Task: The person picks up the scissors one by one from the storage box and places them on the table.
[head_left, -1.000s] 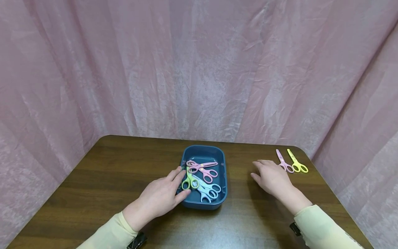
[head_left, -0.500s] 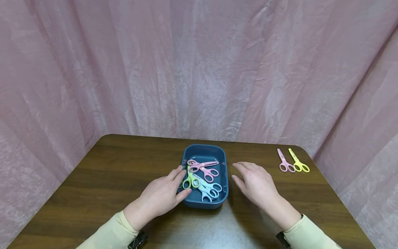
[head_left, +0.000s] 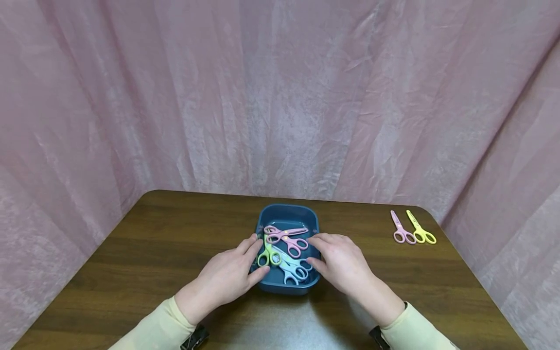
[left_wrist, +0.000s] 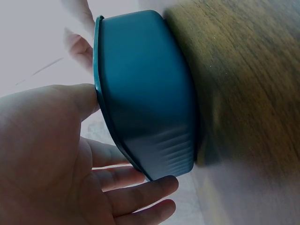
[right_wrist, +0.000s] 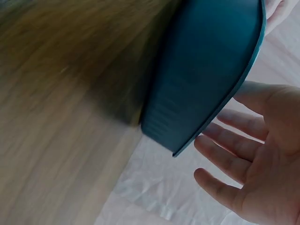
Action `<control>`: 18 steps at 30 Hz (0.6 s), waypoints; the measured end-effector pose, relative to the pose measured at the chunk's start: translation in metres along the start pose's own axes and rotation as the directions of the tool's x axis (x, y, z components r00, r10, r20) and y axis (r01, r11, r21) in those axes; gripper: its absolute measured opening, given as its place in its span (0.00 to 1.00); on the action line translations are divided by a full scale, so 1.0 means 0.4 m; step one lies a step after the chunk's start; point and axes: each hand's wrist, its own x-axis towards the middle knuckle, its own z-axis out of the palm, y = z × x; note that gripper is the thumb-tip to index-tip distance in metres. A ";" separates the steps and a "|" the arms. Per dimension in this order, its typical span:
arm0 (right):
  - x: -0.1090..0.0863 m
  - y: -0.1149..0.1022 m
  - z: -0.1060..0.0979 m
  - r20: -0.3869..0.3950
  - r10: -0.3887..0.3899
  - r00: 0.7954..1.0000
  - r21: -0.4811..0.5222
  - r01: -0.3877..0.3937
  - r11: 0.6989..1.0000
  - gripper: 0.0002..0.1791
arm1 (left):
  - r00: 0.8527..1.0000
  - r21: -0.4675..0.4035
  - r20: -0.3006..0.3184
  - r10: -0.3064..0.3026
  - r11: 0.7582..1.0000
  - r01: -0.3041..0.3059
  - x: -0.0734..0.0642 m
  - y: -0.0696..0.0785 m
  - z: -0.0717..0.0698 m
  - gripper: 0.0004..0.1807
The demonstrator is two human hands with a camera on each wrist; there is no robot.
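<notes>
the blue bin [head_left: 284,289] sits between spread left fingers [left_wrist: 143,194] and spread right fingers [right_wrist: 222,157].

A studio-like space (curtained off): pink drapes [head_left: 280,97] behind a brown table [head_left: 183,228].

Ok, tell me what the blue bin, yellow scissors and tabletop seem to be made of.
Blue bin: likely moulded plastic, satin, judging by its smooth, partly ribbed wall and thin rim.
Yellow scissors: probably plastic, since blades and handles share one colour; finish too small to judge.
Tabletop: wood or wood-look laminate, fairly glossy, with brown grain and a pale sheen.
</notes>
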 end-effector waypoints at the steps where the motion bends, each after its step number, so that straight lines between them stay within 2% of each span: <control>1: 0.003 -0.003 0.001 0.007 -0.007 1.000 0.006 0.007 1.000 0.24 | 1.000 0.000 -0.001 0.002 1.000 -0.002 -0.001 0.000 -0.001 0.41; 11: 0.023 -0.037 0.005 0.049 -0.033 0.998 0.030 0.031 0.999 0.25 | 1.000 -0.002 -0.004 0.006 1.000 -0.006 -0.001 -0.001 -0.002 0.41; 18: 0.039 -0.064 0.011 0.125 -0.025 0.992 0.039 0.021 0.999 0.25 | 1.000 0.010 -0.014 0.010 1.000 -0.010 0.001 -0.004 0.005 0.41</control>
